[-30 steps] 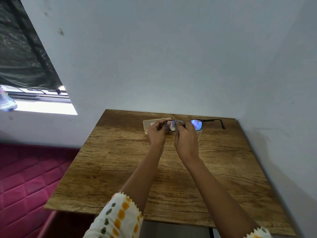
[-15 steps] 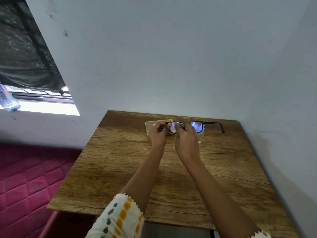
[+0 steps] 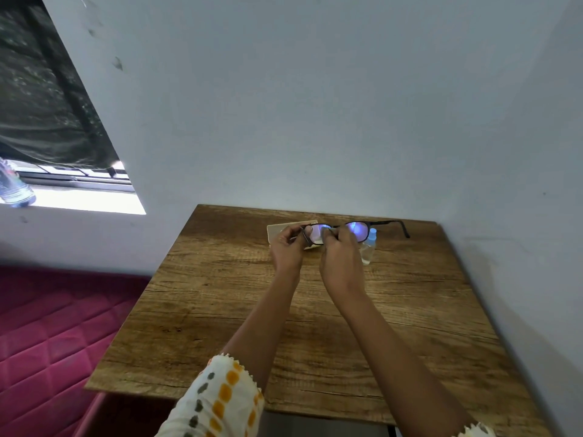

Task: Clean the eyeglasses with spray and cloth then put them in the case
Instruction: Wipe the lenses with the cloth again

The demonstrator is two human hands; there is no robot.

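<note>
Black-framed eyeglasses (image 3: 358, 229) are held up over the far part of the wooden table (image 3: 315, 310), one temple arm sticking out to the right. My left hand (image 3: 287, 247) grips the frame at its left end. My right hand (image 3: 339, 257) pinches a small grey cloth (image 3: 325, 233) against the left lens. A beige glasses case (image 3: 279, 230) lies on the table behind my left hand, partly hidden. A small clear spray bottle (image 3: 369, 247) with a blue cap stands just right of my right hand.
The table is pushed into a corner, with white walls at the back and on the right. A red quilted mattress (image 3: 53, 342) lies to the left, below table height. A window sill (image 3: 79, 200) with a plastic bottle is at the far left.
My hands stay on the glasses, with the right fingers and cloth shifting slightly on the left lens. The view has tilted a little, and the spray bottle shows more clearly.
</note>
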